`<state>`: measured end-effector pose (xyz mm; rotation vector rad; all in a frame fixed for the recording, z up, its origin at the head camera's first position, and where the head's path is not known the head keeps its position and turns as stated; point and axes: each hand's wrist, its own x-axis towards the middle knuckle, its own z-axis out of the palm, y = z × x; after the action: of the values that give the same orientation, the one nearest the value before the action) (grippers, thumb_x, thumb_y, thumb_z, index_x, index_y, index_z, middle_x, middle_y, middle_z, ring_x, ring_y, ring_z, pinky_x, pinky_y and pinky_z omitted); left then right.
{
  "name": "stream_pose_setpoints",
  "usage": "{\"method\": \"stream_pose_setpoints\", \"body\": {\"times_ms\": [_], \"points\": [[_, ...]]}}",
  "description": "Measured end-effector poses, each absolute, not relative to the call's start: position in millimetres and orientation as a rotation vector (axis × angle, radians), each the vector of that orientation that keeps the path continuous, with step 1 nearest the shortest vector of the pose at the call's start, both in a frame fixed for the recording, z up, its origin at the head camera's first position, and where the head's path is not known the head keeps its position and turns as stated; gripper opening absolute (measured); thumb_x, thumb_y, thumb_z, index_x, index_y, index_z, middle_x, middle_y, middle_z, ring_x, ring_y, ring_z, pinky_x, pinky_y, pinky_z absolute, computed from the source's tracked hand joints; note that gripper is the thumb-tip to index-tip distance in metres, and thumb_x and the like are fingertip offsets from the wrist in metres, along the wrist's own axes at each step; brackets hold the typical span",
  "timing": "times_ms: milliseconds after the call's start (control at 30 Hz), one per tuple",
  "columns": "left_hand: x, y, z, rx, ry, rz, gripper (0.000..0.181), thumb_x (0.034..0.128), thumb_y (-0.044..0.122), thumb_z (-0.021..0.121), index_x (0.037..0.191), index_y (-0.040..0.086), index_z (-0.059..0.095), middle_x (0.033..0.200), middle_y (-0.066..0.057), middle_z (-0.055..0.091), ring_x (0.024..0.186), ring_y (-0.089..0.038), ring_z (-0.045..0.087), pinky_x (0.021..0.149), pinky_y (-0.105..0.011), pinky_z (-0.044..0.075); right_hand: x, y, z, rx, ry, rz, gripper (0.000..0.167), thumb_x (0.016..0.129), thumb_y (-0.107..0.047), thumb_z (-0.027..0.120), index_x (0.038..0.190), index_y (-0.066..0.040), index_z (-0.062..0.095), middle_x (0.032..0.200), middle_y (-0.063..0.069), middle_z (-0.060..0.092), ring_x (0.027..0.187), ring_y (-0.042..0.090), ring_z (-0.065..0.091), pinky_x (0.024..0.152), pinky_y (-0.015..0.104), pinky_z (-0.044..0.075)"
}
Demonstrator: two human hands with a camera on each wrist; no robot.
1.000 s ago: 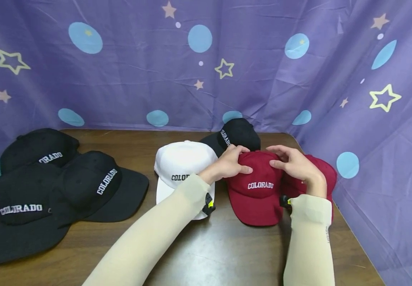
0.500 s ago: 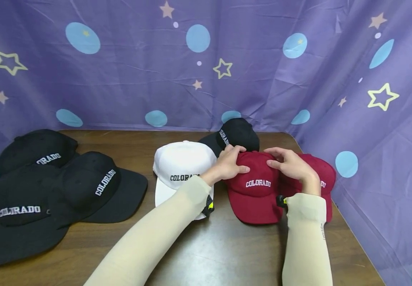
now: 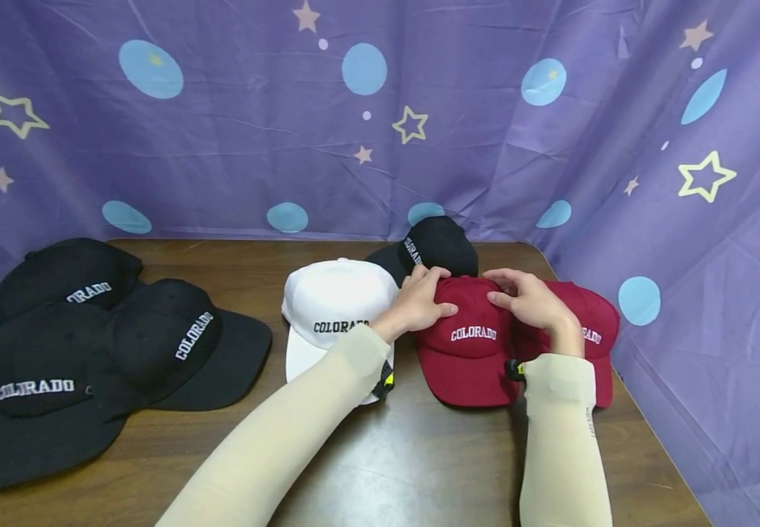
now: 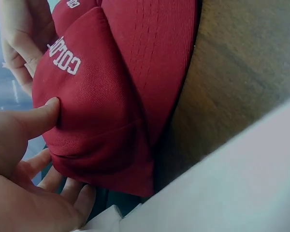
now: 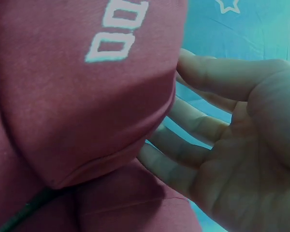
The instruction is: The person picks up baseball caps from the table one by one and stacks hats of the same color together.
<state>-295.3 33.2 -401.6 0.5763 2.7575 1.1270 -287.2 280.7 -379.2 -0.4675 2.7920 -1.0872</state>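
In the head view a red COLORADO cap [image 3: 466,373] lies brim toward the person, between both hands. The left hand [image 3: 415,304] grips its left side; in the left wrist view that hand [image 4: 19,179] has its thumb on the front of the red cap [image 4: 87,96] and its fingers curled round the edge. On the other side, the right hand [image 3: 533,300] holds the crown; the right wrist view shows this hand [image 5: 261,121] with thumb and fingertips at the edge of the red cloth [image 5: 77,96]. A second red cap [image 3: 587,304] sits close on the right, partly behind the right wrist.
A white cap [image 3: 340,293] stands left of the red one, partly covered by the left forearm. Behind them is a black cap [image 3: 449,249]. Several black caps [image 3: 162,337] overlap at the left of the wooden table [image 3: 367,476]. A purple curtain [image 3: 235,146] borders the table.
The front red cap has shifted slightly away from the person and a little to the left, with both hands staying on it. More of the second red cap's lettering shows.
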Motion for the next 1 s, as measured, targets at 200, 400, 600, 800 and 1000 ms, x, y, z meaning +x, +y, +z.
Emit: {"method": "stream_pose_setpoints", "body": {"times_ms": [200,400,600,800,1000], "points": [[-292.2,32.6,-396.6,0.630,2.811,1.076,0.060,0.1008,0.029,0.074,0.154,0.015,0.050,0.149,-0.013,0.046,0.134,-0.033,0.046,0.112,-0.046,0.042,-280.8,282.2,-366.7,-0.466,2.832,-1.091,0.048,0.104,-0.010,0.066,0.150,-0.001,0.055,0.141,0.024,0.063,0.130,0.042,0.061,0.108,0.059,0.049],[-283.7,25.8,-383.7,0.761,2.809,1.115,0.050,0.1021,0.024,0.071,0.149,0.015,0.056,0.147,-0.011,0.049,0.134,-0.032,0.046,0.112,-0.045,0.042,-264.9,287.5,-347.1,-0.457,2.865,-1.149,0.047,0.106,-0.014,0.066,0.151,-0.007,0.055,0.144,0.020,0.062,0.131,0.039,0.062,0.107,0.050,0.052],[-265.4,11.4,-367.8,0.952,2.763,1.152,0.043,0.1018,0.019,0.070,0.143,0.013,0.061,0.140,-0.011,0.058,0.131,-0.029,0.050,0.110,-0.046,0.044,-250.9,311.2,-329.1,-0.466,2.954,-1.102,0.048,0.107,-0.023,0.066,0.152,-0.011,0.056,0.140,0.017,0.067,0.125,0.034,0.066,0.091,0.012,0.047],[-245.2,5.7,-358.3,1.129,2.705,1.148,0.042,0.1010,0.017,0.071,0.142,0.010,0.062,0.138,-0.012,0.062,0.130,-0.026,0.054,0.113,-0.045,0.042,-254.8,358.7,-320.3,-0.385,3.073,-0.902,0.048,0.107,-0.027,0.064,0.149,-0.005,0.058,0.135,0.024,0.068,0.121,0.041,0.066,0.084,0.010,0.043],[-225.5,4.1,-351.7,1.216,2.666,1.117,0.044,0.1006,0.019,0.072,0.143,0.013,0.062,0.138,-0.009,0.062,0.130,-0.023,0.054,0.114,-0.043,0.041,-264.2,404.3,-336.1,-0.223,3.070,-0.772,0.053,0.109,-0.035,0.060,0.148,0.000,0.056,0.137,0.031,0.065,0.122,0.048,0.065,0.085,0.022,0.046]]}}
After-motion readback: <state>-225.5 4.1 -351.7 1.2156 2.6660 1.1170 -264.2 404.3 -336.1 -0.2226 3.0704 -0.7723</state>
